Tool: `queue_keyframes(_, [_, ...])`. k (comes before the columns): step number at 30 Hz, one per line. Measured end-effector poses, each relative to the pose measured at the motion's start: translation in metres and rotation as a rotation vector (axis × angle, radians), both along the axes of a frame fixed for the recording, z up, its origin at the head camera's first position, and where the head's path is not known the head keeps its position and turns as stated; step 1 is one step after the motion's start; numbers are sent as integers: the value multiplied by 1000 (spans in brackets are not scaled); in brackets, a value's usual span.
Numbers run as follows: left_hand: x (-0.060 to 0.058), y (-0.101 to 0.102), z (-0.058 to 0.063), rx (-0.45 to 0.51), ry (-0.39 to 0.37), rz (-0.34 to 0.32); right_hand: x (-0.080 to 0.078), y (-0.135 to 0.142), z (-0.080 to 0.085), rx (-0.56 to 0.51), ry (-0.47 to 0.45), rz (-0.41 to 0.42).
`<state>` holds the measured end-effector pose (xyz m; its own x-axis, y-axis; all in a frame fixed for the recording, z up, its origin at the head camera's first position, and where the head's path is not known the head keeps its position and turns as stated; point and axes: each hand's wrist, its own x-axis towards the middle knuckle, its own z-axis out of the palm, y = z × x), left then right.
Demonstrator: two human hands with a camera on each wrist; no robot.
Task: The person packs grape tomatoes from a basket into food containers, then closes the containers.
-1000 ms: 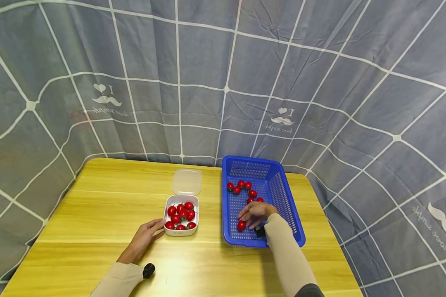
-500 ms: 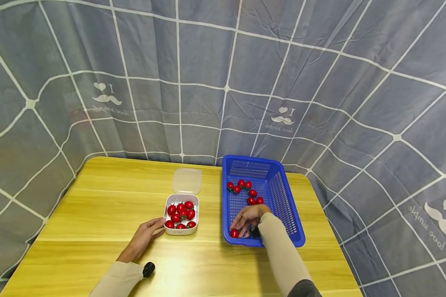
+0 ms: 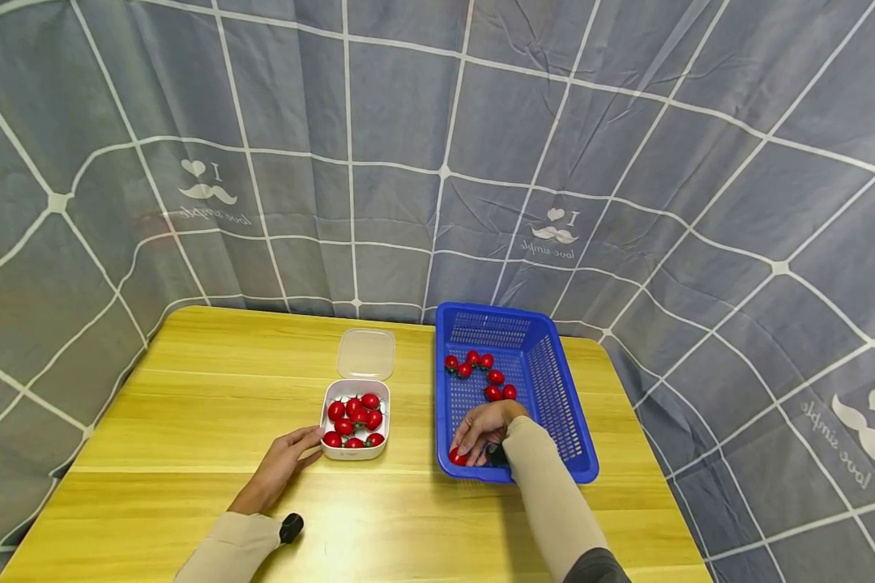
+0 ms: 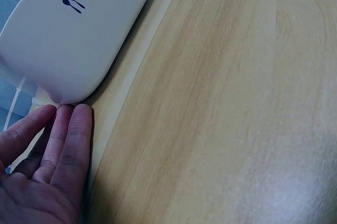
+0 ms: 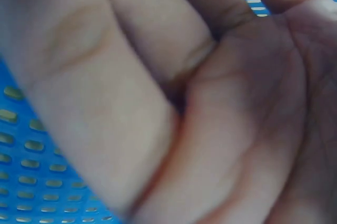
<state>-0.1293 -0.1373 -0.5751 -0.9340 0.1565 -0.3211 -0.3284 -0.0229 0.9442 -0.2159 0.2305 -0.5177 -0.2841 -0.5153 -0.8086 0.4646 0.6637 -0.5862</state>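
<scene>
My left hand [image 3: 284, 465] touches the near left side of a small white plastic box [image 3: 355, 453] with its fingertips. In the left wrist view the fingers [image 4: 73, 150] lie fairly straight against the box's lower wall [image 4: 63, 45]. Several red cherry tomatoes [image 3: 360, 419] fill much of the box. Inside the blue basket [image 3: 443, 437], at its near left corner, my right hand [image 3: 484, 427] pinches a cherry tomato [image 3: 457, 457]. Curled fingers [image 5: 100, 97] fill the right wrist view, where that tomato is hidden. More cherry tomatoes [image 3: 494, 377] lie farther back on the basket floor.
A translucent lid [image 3: 367, 355] lies flat behind the white box. Both containers stand on a yellow wooden table [image 3: 233, 389]. A grey curtain with white lines [image 3: 401, 202] hangs behind the table and along its sides.
My right hand has moved toward the basket's near left corner; the tomato by its fingers shifted there too, and the fingers have closed on it. My left hand stays at the box.
</scene>
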Motion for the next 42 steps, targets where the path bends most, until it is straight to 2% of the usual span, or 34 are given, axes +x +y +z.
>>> queue_keyframes(8, [0, -1, -1, 6, -5, 3, 0, 2, 2, -72, 11, -24])
queue_keyframes(12, [0, -1, -1, 4, -1, -2, 2, 3, 6, -134, 14, -58])
queue_keyframes(16, [0, -1, -1, 8, 10, -12, 4, 6, 9, -189, 54, -122])
queue_keyframes(21, [2, -1, -1, 14, 10, -14, 6, 11, 15, -241, 147, -206])
queue_keyframes(29, [2, -2, 0, 13, 5, -14, 7, 13, 27, -316, 330, -283])
queue_keyframes(36, [1, -1, -2, 7, 5, -7, 10, 12, 32, -419, 432, -361])
queue_keyframes(42, [-1, -2, -2, -3, 10, -5, 17, -1, 39, -444, 508, -442])
